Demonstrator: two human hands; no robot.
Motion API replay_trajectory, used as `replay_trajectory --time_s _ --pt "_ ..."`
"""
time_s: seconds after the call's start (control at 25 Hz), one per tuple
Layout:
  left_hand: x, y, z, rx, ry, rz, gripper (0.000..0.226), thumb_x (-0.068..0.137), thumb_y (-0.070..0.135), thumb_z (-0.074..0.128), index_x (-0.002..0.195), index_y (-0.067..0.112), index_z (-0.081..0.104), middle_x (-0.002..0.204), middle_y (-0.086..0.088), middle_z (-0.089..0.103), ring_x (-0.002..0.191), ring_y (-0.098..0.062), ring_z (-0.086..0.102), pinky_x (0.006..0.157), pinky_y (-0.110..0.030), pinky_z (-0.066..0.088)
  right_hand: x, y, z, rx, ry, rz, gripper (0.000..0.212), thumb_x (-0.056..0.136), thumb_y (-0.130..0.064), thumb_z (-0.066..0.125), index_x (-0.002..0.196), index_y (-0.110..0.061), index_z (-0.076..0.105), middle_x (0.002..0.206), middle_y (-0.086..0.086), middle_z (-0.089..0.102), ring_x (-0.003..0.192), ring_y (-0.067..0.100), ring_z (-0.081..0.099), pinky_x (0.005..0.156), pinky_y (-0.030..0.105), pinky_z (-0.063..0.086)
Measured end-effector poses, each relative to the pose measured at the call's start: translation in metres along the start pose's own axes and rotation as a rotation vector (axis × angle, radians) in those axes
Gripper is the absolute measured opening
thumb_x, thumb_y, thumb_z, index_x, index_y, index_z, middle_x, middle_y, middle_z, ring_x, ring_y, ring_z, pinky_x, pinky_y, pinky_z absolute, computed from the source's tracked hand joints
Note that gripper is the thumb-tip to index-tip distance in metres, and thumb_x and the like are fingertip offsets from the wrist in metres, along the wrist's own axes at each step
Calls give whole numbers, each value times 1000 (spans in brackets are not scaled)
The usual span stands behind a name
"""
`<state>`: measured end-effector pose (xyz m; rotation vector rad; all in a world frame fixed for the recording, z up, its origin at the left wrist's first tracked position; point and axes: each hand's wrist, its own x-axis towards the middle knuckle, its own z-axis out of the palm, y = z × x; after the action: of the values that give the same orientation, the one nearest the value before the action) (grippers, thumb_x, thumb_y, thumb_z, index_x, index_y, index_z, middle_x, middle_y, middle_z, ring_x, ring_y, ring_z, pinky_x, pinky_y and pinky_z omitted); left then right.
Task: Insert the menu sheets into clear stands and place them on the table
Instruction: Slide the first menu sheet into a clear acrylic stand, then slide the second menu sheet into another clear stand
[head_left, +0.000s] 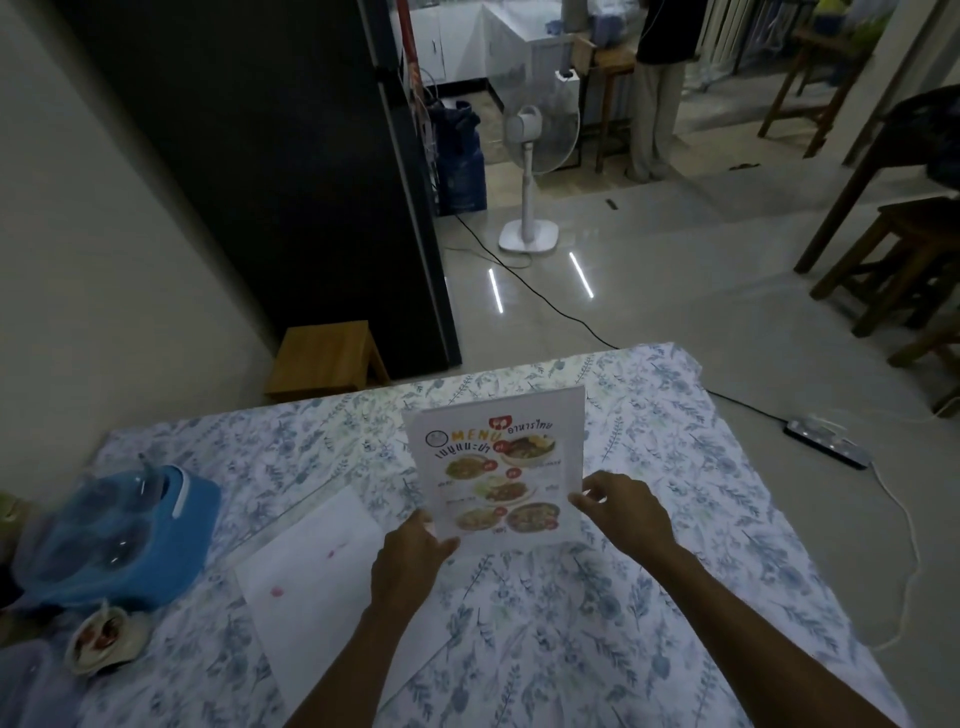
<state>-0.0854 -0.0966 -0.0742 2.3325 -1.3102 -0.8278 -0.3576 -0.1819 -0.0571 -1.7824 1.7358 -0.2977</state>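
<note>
Floral-clothed table (571, 623), both hands pinching upright menu stand (496, 467) holding menu sheet, left hand (410, 556), right hand (621, 512)

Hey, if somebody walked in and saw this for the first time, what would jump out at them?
First, the bright white menu sheet with food photos in its clear stand, held upright at mid-table by the left hand and right hand. Next, the blue floral tablecloth under it, then the blue plastic container at the table's left edge and the white pedestal fan on the floor beyond.
</note>
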Motion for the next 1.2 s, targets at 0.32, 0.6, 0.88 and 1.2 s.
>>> replay_trajectory --time_s 0.32,0.6,0.88,1.2 --pt "-28 -52 -19 -75 12 36 53 85 49 71 128 22 56 91 0 69 92 -24 69 81 -39 58 -57 -24 45 -59 -16 128 27 86 -50 64 95 -24 64 91 -4 69 78 13 61 65 30 50" --pt "-58 -147 -69 -98 29 -25 48 89 43 69 130 21 55 76 12 60 90 -21 69 81 -34 56 -99 -106 131 -74 -105 20 27 84 -53 63 92 -27 63 93 -2 68 83 16 62 69 32 51" --pt "-84 -232 -85 -152 -76 -205 59 87 43 69 135 15 48 130 -11 63 117 -29 62 99 -36 49 -107 -142 203 -206 -179 -36 56 85 -46 67 125 -10 52 123 21 55 115 41 53 94 47 48" --pt "-86 -233 -68 -293 -74 -271 57 88 33 70 132 9 44 132 -15 59 117 -29 60 92 -30 48 -114 -134 235 -159 -179 115 42 89 -34 60 125 -13 50 118 23 58 111 43 53 97 44 41"
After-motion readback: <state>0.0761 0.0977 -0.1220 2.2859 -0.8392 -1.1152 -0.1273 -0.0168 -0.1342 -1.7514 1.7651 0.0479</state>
